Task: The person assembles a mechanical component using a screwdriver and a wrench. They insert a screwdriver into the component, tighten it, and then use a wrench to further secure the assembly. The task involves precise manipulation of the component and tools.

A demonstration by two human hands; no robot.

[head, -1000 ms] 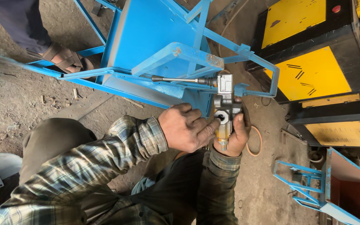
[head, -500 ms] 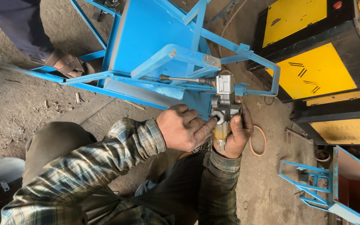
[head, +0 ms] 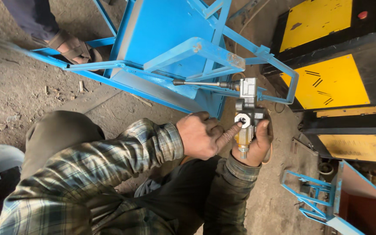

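One valve [head: 248, 116], one blue frame [head: 170, 48]: your right hand [head: 257, 141] still grips the valve; your left hand [head: 202, 135], fist-curled, now fingers its port.

Hidden or cut off: valve body [head: 248, 126] back behind my right hand [head: 257, 146], my left hand [head: 201, 135] palm turned away, standing person's sandalled foot [head: 72, 48] cropped above.

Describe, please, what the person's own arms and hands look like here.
Both arms wear long plaid flannel sleeves in grey-green, white and dark checks, with buttoned cuffs at the wrists. The left hand and right hand are bare: no gloves, rings or watch visible.
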